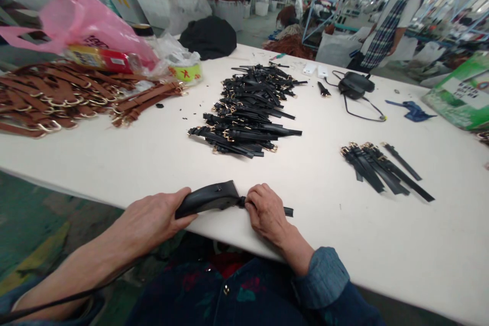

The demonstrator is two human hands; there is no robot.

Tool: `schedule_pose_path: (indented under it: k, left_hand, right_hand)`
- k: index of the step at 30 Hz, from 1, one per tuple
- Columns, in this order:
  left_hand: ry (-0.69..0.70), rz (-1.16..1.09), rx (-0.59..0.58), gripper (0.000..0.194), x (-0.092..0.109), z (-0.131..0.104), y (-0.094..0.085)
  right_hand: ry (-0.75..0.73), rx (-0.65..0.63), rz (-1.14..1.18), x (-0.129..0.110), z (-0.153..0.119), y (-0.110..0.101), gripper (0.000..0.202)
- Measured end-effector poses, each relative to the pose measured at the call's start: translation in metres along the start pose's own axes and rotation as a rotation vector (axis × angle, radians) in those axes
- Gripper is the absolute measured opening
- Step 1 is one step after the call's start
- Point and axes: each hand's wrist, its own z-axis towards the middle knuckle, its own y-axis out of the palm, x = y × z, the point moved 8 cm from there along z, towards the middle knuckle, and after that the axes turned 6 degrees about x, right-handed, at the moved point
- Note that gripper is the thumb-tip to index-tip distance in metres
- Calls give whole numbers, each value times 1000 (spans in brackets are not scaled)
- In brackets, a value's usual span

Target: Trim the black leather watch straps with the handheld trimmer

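Observation:
My left hand (162,214) is wrapped round a black corded hand-held tool (208,197) with a wide, flared end; its exact kind I cannot make out. That end points right, close to a short black strap (289,212). Over the strap, my right hand (266,212) is closed with its fingers curled, pressing it near the table's front edge. The strap's tail sticks out to the right, and its other end lies by the tool. Beyond my hands is a heap of black buckled straps (252,107). A smaller group of black straps (378,168) lies to the right.
Brown buckled straps (57,91) cover the table's left side beside a pink plastic bag (91,25). At the back lie a black cap (209,35) and a black pouch with a cord (355,85). A green package (464,91) stands far right; a person (393,25) is behind the table.

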Motion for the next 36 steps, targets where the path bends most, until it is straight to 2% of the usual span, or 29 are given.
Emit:
schedule_pose_path:
  k: [6,14,18,25,30,36]
  left_hand:
    - [-4,-18,20,45,-1,1,2]
    - [23,-58,45,45,-6,-3,1]
    - [58,-70,55,42,-5,-4,-2]
    - [118,-8,65,35,-3,-6,-10]
    - [190,58,65,32,3,-1,-9]
    - [205,91,59,34,15,10,-20]
  right_hand:
    - [180,-85,177,12,4,5,10]
    - [248,-90,280,22,7,7,12]
    - [303,-65,219,23,8,7,12]
    - [478,-46,-29,22,13,7,15]
    - [473,-43,-93,21,15,7,15]
    - [464,1,-50,25,13,9,16]
